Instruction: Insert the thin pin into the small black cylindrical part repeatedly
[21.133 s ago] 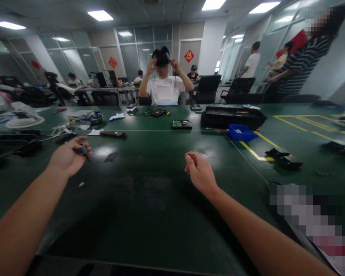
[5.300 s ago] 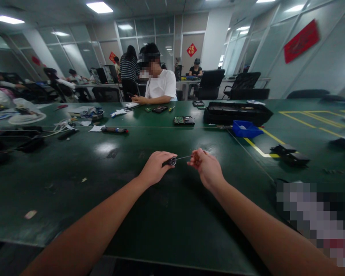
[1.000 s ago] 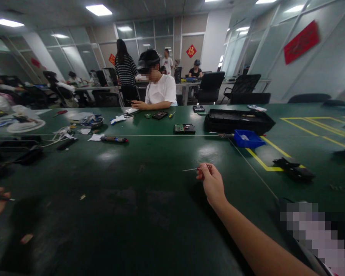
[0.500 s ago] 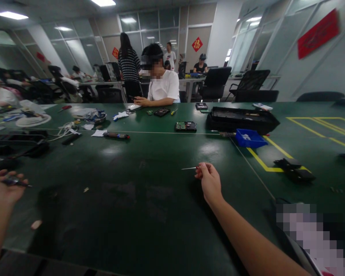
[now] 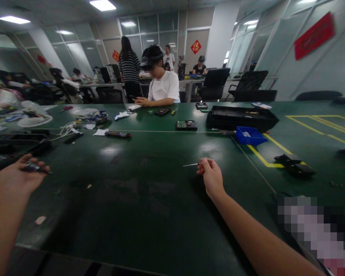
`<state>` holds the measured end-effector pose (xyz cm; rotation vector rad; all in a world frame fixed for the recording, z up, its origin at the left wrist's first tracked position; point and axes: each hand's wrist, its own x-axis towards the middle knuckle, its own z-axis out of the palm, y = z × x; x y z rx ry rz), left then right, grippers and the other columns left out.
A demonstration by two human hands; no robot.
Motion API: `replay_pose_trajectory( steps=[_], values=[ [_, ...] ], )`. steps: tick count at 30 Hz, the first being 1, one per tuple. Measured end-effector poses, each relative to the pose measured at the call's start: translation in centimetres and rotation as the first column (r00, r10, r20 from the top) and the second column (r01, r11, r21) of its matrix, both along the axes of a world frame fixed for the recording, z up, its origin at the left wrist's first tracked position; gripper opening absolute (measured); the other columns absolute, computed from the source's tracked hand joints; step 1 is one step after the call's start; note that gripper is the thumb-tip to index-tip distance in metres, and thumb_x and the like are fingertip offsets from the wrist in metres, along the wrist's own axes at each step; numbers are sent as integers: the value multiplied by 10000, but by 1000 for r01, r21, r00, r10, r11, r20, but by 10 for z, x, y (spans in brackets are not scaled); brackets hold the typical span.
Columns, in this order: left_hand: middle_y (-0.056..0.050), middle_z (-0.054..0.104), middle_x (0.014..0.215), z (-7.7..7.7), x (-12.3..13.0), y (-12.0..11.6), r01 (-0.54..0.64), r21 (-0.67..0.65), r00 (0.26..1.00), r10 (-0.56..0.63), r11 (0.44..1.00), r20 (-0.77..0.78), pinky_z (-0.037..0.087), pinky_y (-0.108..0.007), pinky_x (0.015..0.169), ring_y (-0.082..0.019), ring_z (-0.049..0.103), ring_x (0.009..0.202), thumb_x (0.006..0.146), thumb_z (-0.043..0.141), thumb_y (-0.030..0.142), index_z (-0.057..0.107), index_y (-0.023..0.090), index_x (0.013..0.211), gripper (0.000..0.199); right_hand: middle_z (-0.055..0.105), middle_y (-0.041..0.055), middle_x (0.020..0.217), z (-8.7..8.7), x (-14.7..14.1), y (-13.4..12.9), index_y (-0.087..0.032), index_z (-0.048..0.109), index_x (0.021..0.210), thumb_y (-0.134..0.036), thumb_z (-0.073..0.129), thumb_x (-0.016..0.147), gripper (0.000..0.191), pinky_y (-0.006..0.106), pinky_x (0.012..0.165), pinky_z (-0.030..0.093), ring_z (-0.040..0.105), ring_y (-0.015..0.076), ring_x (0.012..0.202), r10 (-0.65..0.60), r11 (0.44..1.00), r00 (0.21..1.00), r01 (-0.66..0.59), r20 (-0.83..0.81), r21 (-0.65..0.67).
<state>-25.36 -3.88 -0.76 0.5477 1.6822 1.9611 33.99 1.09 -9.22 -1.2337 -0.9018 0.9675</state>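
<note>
At the left, my left hand (image 5: 18,178) is raised above the green table (image 5: 117,222), palm up. Its fingers are closed around a dark screwdriver (image 5: 33,167) whose thin tip points right. My right hand (image 5: 214,177), right of the middle, pinches a thin screwdriver (image 5: 191,165). Its slim metal shaft points left over the table, while the fingers hide most of its handle. Nothing touches either tip. Farther back lies a hard drive (image 5: 186,125) with its green circuit board facing up.
A long black plastic housing (image 5: 241,117) and a blue bin (image 5: 250,136) stand at the back right. Black parts (image 5: 294,165) lie at the right. Another dark tool (image 5: 117,134) rests at the back left, near cables and clutter. A person in white (image 5: 163,86) sits opposite.
My left hand has moved right and slightly up with its screwdriver, coming farther into view. The right hand stays nearly in place, still holding the thin screwdriver.
</note>
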Motion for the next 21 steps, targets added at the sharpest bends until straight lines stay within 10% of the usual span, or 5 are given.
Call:
replay_pose_trajectory(
  steps=[7,21],
  values=[
    [-11,527,749,-5,35,14,-6,69,986,-5,998,169,471,-326,693,-150,520,671,747,425,-4,577,156,920,280,639,1,765,-4,2,2,-228,652,867,-465,659,844,239,278,578,495,569,137,616,1,1000,1000,-1,-10,18],
    [-28,528,770,2,197,38,494,246,823,-539,834,176,466,-292,624,-156,522,658,683,487,55,593,155,1013,361,660,19,770,1,-1,-3,-226,655,868,-510,649,847,285,299,573,503,589,161,626,27,998,999,-28,26,54]
  ],
)
